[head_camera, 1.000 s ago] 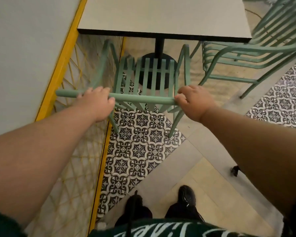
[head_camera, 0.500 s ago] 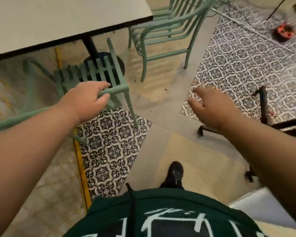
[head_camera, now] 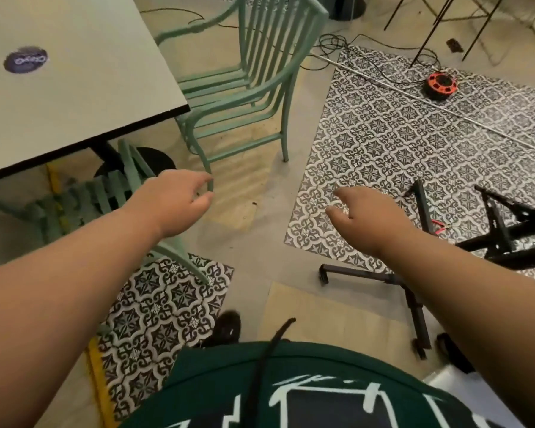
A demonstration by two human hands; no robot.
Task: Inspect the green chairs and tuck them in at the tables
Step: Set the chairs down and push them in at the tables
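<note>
So both hands are up in the air here, not on anything. The left hand (head_camera: 173,199) hangs over the near green chair (head_camera: 105,193), its grip apart, fingers loosely curled with nothing in them. The right hand (head_camera: 368,217) is out over the patterned floor tiles (head_camera: 414,143), well apart from either chair. Its grip is apart too, fingers relaxed and pointing down.

The near green chair sits with its slatted seat pushed under the near edge of the worktop (head_camera: 90,88), close to the near right corner, and part of its frame runs out of sight beneath the left forearm. The second green chair (head_camera: 260,81) stands along the worktop's right edge, seat up against it and its tall slatted back on the side away from the worktop.

There's a dark round sticker (head_camera: 25,60) on the worktop toward its left side. On the floor off to the right are an orange cable reel (head_camera: 441,83) with black cord trailing from it and a black metal stand (head_camera: 507,230). A yellow line (head_camera: 96,366) runs along the floor at the lower left.
</note>
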